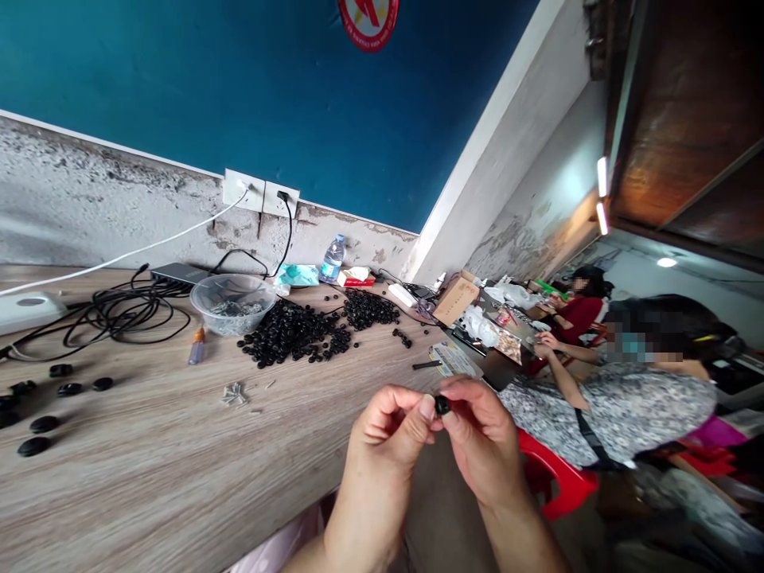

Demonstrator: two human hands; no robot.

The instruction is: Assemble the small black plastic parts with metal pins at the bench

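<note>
The small, rounded, glossy black piece (442,405) is held in the air between both hands, beyond the edge of the long wood-grained table (298,446). It is dark all over, with a faint shine; the fingers cover part of it, and its finer details are too small to tell.

On the table, a dense pile of shiny black rounded pieces (292,330) spreads beside a clear, round plastic bowl (231,305) containing many small silvery metal pieces. Thin, silvery cylindrical pins (235,394) lie in a little heap nearer the person. Larger, flattened black discs (44,424) are scattered at the table's left end, and a small translucent bottle with an orange top (196,348) lies close to the bowl. The tabletop has streaky, pale grey-brown grain; behind it stands a rough, chipped plaster wall (119,195) below a smooth blue panel (239,87).

The left hand (387,434) reaches up from below, its thumb and curled forefinger closed narrowly at the left side of the piece. The right hand (485,438) mirrors it, thumb below and forefinger above, pinching the piece from the other side. The fingertips of the two hands nearly meet, and both forearms slant inward.
</note>
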